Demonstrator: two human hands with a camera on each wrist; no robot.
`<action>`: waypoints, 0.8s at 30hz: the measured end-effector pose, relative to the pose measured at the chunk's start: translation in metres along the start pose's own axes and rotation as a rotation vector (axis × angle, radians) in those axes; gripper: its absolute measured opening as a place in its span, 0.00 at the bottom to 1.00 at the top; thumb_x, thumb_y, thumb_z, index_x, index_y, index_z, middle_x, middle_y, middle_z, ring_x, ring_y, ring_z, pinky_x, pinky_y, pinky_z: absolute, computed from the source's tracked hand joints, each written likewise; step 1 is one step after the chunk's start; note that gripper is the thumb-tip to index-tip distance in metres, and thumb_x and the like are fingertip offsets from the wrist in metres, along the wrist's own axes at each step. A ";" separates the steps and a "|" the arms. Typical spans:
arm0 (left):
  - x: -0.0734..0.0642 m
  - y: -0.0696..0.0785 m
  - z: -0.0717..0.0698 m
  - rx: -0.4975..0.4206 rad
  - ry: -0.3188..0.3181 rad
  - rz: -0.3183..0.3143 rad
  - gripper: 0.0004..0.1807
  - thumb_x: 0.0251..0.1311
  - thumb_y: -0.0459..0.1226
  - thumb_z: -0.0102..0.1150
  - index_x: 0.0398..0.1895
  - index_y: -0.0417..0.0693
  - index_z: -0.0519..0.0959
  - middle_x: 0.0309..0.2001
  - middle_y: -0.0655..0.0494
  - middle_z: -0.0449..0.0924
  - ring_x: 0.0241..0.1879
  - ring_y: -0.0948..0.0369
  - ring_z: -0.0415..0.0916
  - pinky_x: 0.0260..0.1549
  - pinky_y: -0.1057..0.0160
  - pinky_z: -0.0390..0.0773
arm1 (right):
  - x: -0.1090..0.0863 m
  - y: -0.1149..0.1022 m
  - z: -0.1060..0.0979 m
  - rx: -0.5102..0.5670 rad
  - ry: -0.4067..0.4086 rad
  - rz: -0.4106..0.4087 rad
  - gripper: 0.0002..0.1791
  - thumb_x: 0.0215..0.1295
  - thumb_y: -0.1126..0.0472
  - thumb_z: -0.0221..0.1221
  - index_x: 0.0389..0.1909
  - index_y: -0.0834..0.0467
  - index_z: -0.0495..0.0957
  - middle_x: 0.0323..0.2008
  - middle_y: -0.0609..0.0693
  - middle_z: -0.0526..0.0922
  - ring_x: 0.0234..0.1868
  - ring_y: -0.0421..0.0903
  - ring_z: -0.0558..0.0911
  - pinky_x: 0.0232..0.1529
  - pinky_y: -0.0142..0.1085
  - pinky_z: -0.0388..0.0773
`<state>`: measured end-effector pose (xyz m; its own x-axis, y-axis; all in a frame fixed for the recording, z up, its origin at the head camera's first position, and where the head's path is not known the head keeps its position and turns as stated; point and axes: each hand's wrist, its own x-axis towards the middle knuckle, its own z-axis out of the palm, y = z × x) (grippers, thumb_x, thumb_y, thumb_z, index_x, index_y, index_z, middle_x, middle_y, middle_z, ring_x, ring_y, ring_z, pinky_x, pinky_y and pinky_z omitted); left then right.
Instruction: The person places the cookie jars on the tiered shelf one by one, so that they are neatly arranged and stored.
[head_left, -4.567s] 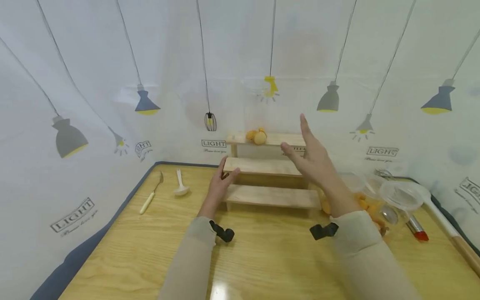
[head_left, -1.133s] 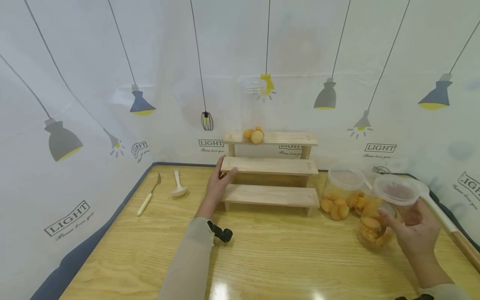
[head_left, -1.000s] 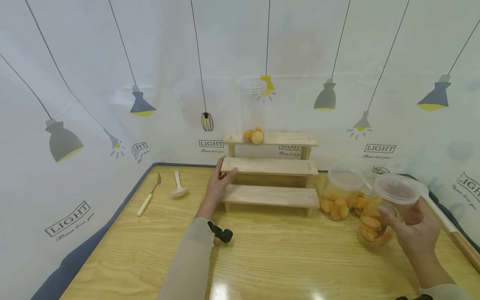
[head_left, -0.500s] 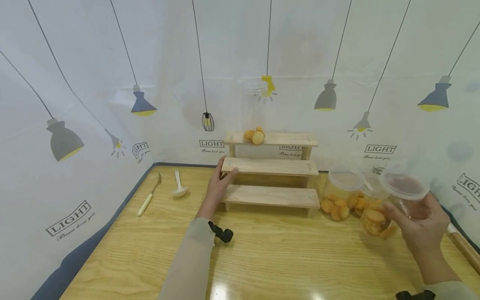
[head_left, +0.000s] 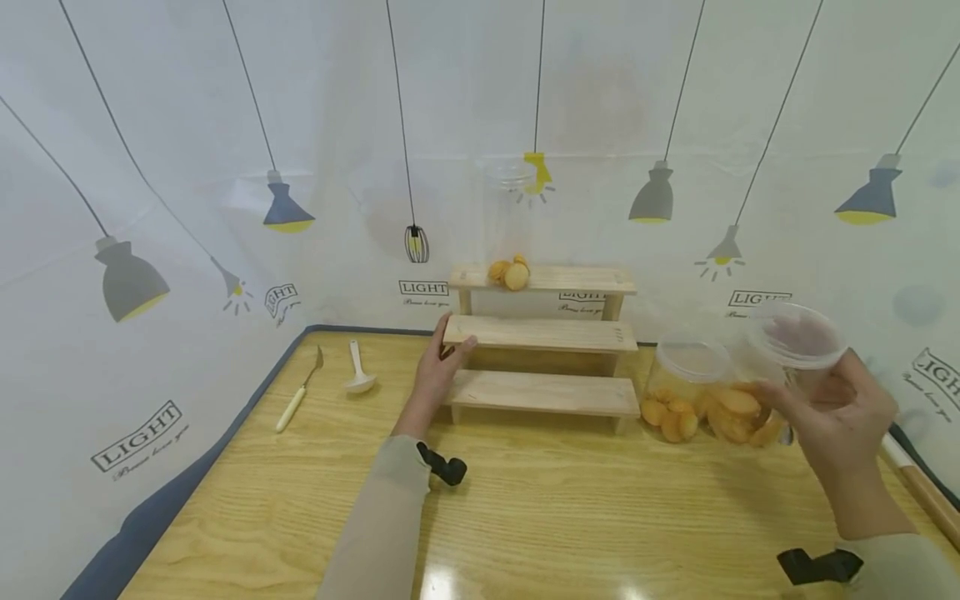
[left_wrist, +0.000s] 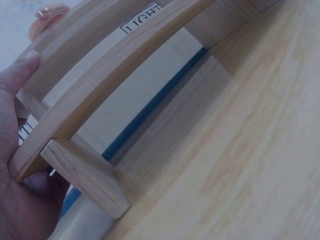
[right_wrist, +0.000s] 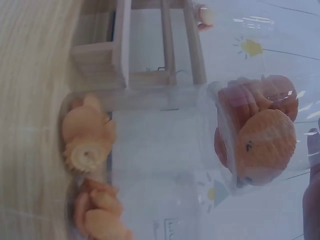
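Observation:
A three-tier wooden shelf stand [head_left: 540,392] stands at the back of the table. My left hand [head_left: 433,379] grips the left end of its middle tier, thumb on top; in the left wrist view that hand [left_wrist: 22,195] wraps the stand's end. My right hand [head_left: 843,417] holds a clear lidded jar [head_left: 797,333] of round orange cookies, raised at the right. Its cookies [right_wrist: 265,147] show large in the right wrist view. A similar jar [head_left: 692,358] stands right of the stand, and another behind is mostly hidden. A tall clear jar [head_left: 510,217] with cookies sits on the top tier.
To the left lie a fork-like utensil [head_left: 300,392] with a cream handle and a white ladle [head_left: 359,379]. A wooden-ended handle [head_left: 926,492] runs along the right edge. A lamp-printed curtain [head_left: 360,125] hangs close behind the stand.
My right hand, open and empty beside the stand at first, took hold of a cookie jar on the right and has lifted it off the table. My left hand keeps its place on the stand.

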<state>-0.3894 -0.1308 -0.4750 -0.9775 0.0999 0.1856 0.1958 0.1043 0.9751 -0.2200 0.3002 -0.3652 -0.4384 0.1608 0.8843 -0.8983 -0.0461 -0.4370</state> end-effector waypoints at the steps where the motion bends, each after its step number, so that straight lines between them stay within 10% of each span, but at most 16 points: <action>1: 0.001 0.000 0.000 0.001 0.001 0.002 0.49 0.61 0.64 0.60 0.81 0.70 0.48 0.79 0.60 0.49 0.76 0.48 0.52 0.71 0.47 0.61 | 0.004 0.000 0.004 0.044 -0.006 -0.003 0.41 0.39 0.82 0.75 0.55 0.90 0.66 0.55 0.76 0.77 0.61 0.58 0.78 0.63 0.38 0.74; 13: 0.001 -0.001 0.002 0.033 0.029 0.032 0.50 0.61 0.65 0.61 0.82 0.65 0.49 0.78 0.57 0.53 0.75 0.47 0.55 0.70 0.49 0.62 | 0.045 0.002 0.045 0.065 0.043 0.086 0.33 0.47 0.86 0.66 0.58 0.84 0.69 0.54 0.70 0.80 0.52 0.54 0.84 0.52 0.35 0.82; 24: -0.001 0.001 0.002 0.019 0.031 0.022 0.50 0.62 0.63 0.61 0.82 0.66 0.49 0.79 0.56 0.51 0.75 0.47 0.54 0.70 0.47 0.62 | 0.094 0.031 0.092 -0.199 0.037 0.402 0.26 0.58 0.66 0.72 0.58 0.61 0.77 0.58 0.56 0.81 0.61 0.46 0.79 0.64 0.32 0.72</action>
<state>-0.3880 -0.1286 -0.4749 -0.9748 0.0719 0.2110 0.2185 0.1210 0.9683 -0.2924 0.2232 -0.2803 -0.7467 0.2047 0.6329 -0.6322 0.0777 -0.7709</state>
